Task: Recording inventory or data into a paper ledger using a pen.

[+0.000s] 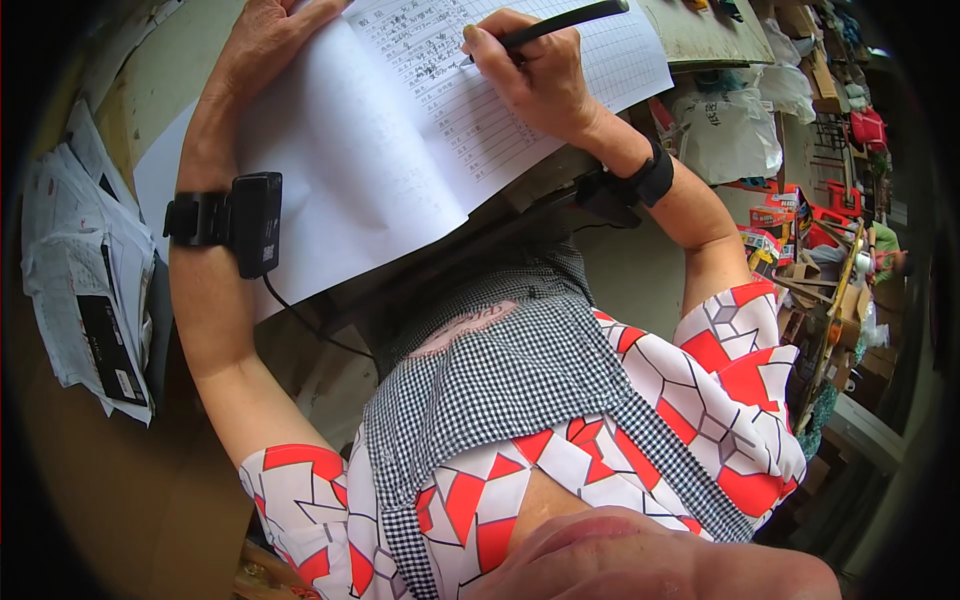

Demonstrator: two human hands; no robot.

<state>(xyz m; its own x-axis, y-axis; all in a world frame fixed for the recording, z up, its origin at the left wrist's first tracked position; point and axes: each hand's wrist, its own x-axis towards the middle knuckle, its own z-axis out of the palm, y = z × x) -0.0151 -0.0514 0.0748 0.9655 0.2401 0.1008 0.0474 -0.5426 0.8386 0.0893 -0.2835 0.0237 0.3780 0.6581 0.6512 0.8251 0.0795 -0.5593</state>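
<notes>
A black pen is gripped in my right hand, its tip down on a sheet of lined paper with handwriting and a printed grid. My left hand lies at the upper left on a white page that curls up beside the lined sheet. Its fingers are partly cut off by the upper edge, so their pose is unclear. Dark bands circle both wrists; a black box-shaped device with a cable sits on my left forearm.
A stack of papers and envelopes stands at the left, next to a brown cardboard surface. Beyond my right arm are a white plastic bag, red boxes and cluttered shelves. The table shows past the sheet's far right corner.
</notes>
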